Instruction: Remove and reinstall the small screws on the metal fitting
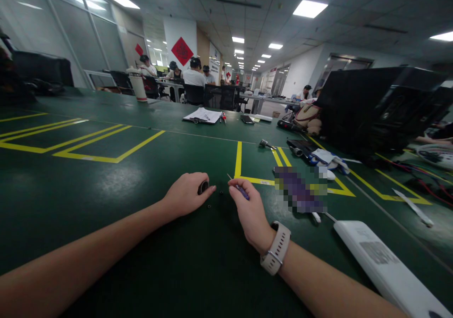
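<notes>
My left hand (186, 194) rests on the green table mat (106, 200), its fingers closed around a small dark round part (203, 187). Just to its right, my right hand (247, 209) pinches a thin tool with a purple handle (242, 191), its metal tip pointing up and left. A light-coloured watch (276, 249) is on my right wrist. One or two tiny dark specks, perhaps screws (209, 206), lie on the mat between the hands.
A long white device (385, 266) lies at my right forearm. A blurred patch (300, 188) sits right of my hand. Farther back are tools (266, 144), a clipboard with papers (202, 115), a phone (247, 119), a black case (375, 105). People sit at desks behind.
</notes>
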{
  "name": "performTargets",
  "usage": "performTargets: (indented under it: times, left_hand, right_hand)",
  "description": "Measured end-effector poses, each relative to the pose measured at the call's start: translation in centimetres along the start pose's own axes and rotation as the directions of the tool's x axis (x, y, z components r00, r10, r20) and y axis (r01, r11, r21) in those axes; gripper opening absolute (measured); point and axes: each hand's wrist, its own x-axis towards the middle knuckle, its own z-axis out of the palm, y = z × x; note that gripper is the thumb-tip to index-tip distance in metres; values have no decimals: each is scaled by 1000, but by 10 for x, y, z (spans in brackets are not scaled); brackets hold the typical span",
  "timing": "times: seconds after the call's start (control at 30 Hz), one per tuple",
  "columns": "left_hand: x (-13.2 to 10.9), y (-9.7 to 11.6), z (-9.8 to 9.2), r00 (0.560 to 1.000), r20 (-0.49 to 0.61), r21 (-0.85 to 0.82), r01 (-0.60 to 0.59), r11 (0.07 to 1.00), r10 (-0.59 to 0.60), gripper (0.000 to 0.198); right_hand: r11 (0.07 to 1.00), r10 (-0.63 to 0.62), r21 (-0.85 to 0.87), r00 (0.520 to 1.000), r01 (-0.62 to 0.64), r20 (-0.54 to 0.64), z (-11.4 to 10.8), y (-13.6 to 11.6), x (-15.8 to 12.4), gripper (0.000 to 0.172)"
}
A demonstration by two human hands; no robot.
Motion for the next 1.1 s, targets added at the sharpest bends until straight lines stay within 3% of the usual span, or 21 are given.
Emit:
performTargets:
  times: [0.17,0.33,0.57,0.8,1.1]
  left_hand:
    - [1,-1,1,997,26,-9,-72,997,72,27]
    - [-3,3,-5,983,21,-42,-183,982,184,36]
    - [-6,11,-9,892,144,31,-437,899,428,31]
    - [-2,12,-5,910,156,49,-397,917,385,14]
    - [5,-2,-6,927,156,99,-358,928,341,16]
  right_hand:
    - [999,-36,20,999,36,6,1,1,1,17]
    - [999,-35,34,999,36,-5,1,1,1,16]
    - [994,-53,96,997,59,-60,3,0,2,13]
    - [996,-58,70,997,62,-49,5,-1,2,12]
    - [997,-41,70,999,42,-14,3,-3,1,13]
